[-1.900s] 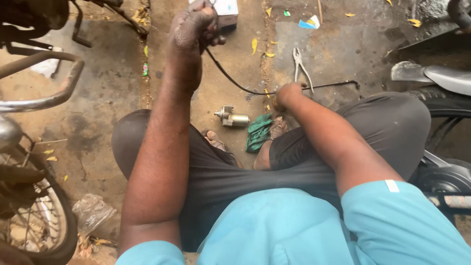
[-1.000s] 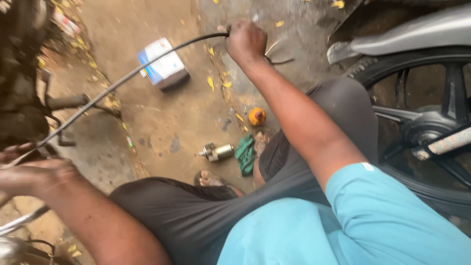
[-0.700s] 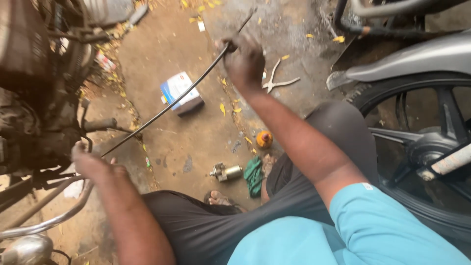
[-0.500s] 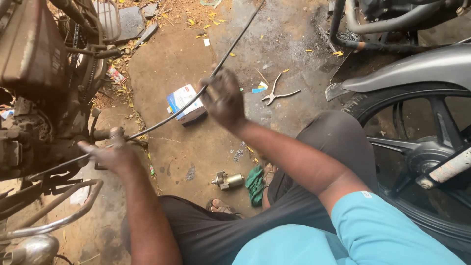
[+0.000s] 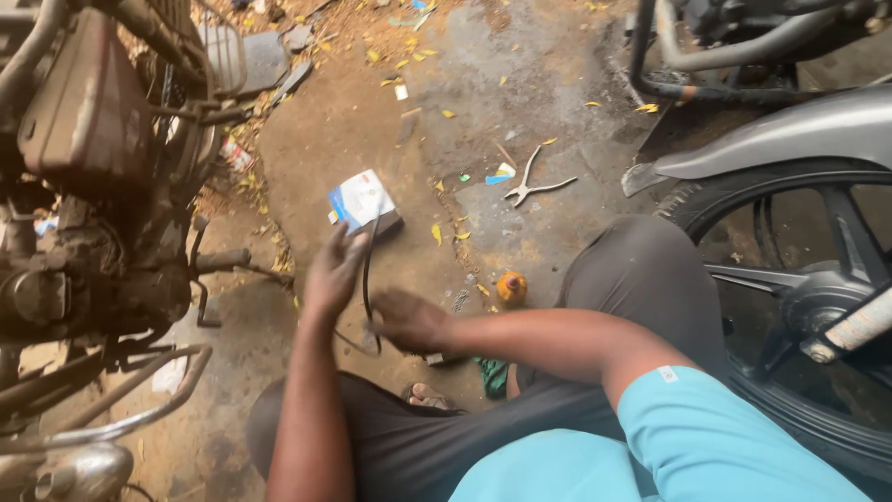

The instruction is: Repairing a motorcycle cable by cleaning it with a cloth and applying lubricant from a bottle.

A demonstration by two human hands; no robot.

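At the frame's centre, the left hand (image 5: 333,271) has its fingers (image 5: 351,244) loosely spread, brushing a black cable (image 5: 365,279) that loops down to the right hand (image 5: 409,321), whose fingers are curled closed around it, just below a small blue-and-white box (image 5: 360,200) on the floor (image 5: 502,84).
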